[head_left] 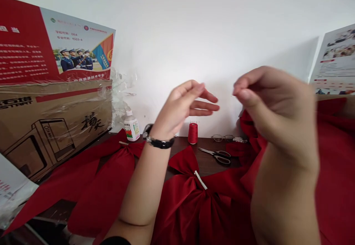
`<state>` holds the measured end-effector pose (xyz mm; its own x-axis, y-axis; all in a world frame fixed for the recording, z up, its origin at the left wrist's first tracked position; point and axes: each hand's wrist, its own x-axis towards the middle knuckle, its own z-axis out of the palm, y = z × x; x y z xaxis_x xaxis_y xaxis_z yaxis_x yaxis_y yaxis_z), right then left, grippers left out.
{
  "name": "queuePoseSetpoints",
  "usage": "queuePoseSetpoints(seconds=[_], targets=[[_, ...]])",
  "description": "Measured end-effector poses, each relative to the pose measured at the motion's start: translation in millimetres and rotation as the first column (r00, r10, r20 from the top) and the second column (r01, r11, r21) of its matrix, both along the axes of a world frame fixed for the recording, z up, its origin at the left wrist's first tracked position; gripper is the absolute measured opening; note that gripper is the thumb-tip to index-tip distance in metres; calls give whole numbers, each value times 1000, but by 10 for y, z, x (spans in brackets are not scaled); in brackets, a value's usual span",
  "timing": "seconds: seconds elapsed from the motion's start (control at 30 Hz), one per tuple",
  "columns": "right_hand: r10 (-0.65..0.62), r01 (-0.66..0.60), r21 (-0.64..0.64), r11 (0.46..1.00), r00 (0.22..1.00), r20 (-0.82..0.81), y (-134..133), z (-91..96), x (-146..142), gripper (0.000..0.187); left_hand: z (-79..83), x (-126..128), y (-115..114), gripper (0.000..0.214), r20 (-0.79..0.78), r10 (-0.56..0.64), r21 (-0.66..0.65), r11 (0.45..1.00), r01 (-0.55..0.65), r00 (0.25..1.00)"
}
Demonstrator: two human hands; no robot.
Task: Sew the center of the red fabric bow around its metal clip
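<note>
Both of my hands are raised in front of the white wall, some distance apart. My left hand (190, 100), with a black-strapped watch (159, 141) at the wrist, presses thumb and index finger together while the other fingers stretch out to the right. A pinch also closes the fingertips of my right hand (280, 104), which is slightly blurred. Whatever either pinch holds is too small to make out. Below them lies a red fabric bow (183, 191) with a pale strip (200, 180) across its middle. Behind it stands a red thread spool (192, 133) with needles on top.
Black-handled scissors (217, 155) and eyeglasses (222, 138) lie on the dark table. A second red bow (111, 171) spreads at left, near a white bottle (131, 126). A large cardboard box (69, 97) stands left; more red cloth (335, 163) is heaped at right.
</note>
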<state>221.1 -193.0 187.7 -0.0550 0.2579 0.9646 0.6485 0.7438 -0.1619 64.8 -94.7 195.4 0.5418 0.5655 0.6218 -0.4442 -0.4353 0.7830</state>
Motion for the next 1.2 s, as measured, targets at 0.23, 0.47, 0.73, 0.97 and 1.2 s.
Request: queuePoseSetpoints(seconds=[0.23, 0.47, 0.73, 0.97, 1.2], targets=[[-95, 95, -39, 995, 995, 10, 545, 12, 12, 11, -158, 360, 136, 28, -25, -125, -66, 990, 123, 992], [-103, 102, -16, 995, 994, -35, 679, -24, 34, 11, -128, 356, 184, 30, 27, -3, -76, 997, 5, 1000], [85, -98, -46, 994, 970, -226, 740, -36, 1, 13, -151, 344, 164, 31, 187, 282, 280, 903, -327, 941], [285, -386, -106, 916, 814, -506, 830, -55, -12, 20, -161, 373, 314, 29, 287, 283, 163, 927, -338, 915], [304, -416, -118, 902, 804, -512, 926, -98, -40, 24, -176, 396, 390, 30, 286, 277, 98, 944, -316, 917]])
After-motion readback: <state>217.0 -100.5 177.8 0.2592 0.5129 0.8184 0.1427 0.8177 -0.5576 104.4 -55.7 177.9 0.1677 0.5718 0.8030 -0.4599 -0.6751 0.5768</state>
